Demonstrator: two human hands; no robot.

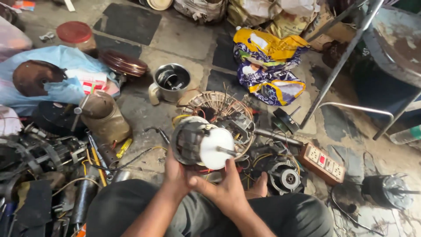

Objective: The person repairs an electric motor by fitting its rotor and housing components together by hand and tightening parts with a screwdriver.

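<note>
Sitting low over a cluttered concrete floor (184, 37), the person holds a small electric motor (202, 142) up in front of their knees, its white end cap and short steel shaft turned toward the camera. The left hand (175, 175) cups the motor's dark, ribbed body from below, fingers wrapped round its underside. The right hand (226, 188) grips the lower edge of the white cap, thumb pressed against the face and fingers curled behind — both hands are closed on the motor, none of their fingers spread free.

Just behind the motor lies a round wire fan guard (218, 103), tangled with copper strands and red and yellow leads. To the right, on the floor, a second motor (287, 177) rests face up, and beside it sits a brown power strip (322, 162) with white sockets. Farther right stands a dark motor with a shaft (388, 191).

A steel mug (171, 82) sits well behind the hands, with a brass-coloured cylinder (105, 116) to its left. Near that, a light blue plastic bag (57, 74) carries a rusty round plate (31, 77). A yellow and purple bag (267, 66) lies at the back, near the grey metal legs of a stand (340, 61). At the left edge — a heap of dark motor parts and cables (44, 166).
</note>
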